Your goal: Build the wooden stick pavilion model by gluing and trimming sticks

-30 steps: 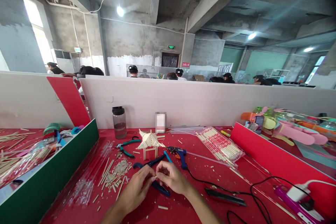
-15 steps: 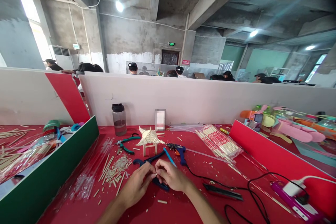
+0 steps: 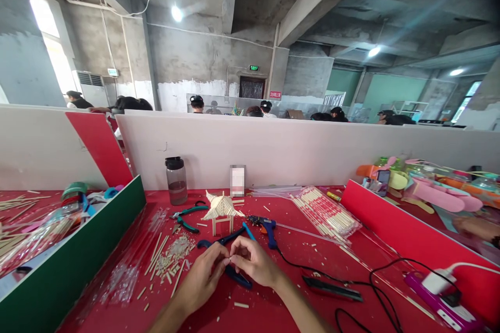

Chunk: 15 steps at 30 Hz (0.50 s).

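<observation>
My left hand (image 3: pixel 207 269) and my right hand (image 3: pixel 250 261) meet fingertip to fingertip low over the red table. Both are closed in a pinch; whatever is between the fingertips is too small to name. Under them lie dark blue-handled pliers (image 3: pixel 239 277), partly hidden by my fingers. Just beyond stands a little pavilion model (image 3: pixel 222 209) of pale wooden sticks, with a flared roof on posts. A light blue stick-like tool (image 3: pixel 248 231) and a blue glue gun (image 3: pixel 269 230) lie to its right. Green-handled pliers (image 3: pixel 188 219) rest to its left.
Cut stick pieces (image 3: pixel 174 256) and clear plastic wrappers (image 3: pixel 127 270) lie at left. Packs of chopstick-like sticks (image 3: pixel 324 210) are at right, near a black utility knife (image 3: pixel 332 288), cables and a purple power strip (image 3: pixel 441 302). A water bottle (image 3: pixel 176 181) stands behind. Low partitions border the table.
The view has shifted slightly. My hands stay pinched together with little movement. Another person's hand has appeared at the far right, beyond the red partition.
</observation>
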Motion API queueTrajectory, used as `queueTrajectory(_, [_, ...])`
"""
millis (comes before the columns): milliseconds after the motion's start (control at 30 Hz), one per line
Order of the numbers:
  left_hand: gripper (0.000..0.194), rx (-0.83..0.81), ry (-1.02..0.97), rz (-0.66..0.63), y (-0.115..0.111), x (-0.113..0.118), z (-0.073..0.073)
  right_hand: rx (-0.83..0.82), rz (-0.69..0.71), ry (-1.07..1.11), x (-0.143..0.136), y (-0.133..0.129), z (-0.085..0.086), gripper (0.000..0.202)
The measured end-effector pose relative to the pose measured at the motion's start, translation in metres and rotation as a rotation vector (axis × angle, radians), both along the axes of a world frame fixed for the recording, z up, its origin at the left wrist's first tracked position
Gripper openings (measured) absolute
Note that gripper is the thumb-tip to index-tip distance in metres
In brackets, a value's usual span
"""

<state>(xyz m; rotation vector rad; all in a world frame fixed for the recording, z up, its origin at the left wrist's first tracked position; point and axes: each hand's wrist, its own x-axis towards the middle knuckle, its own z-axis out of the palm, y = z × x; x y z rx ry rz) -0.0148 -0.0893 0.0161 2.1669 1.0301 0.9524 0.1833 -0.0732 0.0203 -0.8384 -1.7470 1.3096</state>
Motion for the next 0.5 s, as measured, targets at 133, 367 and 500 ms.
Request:
queueTrajectory(133, [0.026, -0.002, -0.002, 0.014, 0.0003, 0.0002, -0.0004, -0.001, -0.045, -0.007, -0.0007, -0.0002, 0.0009, 0.027])
queueTrajectory(367, [0.025, 0.014, 0.016, 0.008, -0.0001, 0.001, 0.0018, 0.003, -0.06, -0.017, -0.001, -0.0009, 0.0036, 0.026])
queueTrajectory(500, [0.024, 0.024, 0.035, 0.003, 0.0013, 0.0003, -0.0013, -0.002, -0.033, -0.009, -0.0001, 0.0001, 0.0025, 0.028])
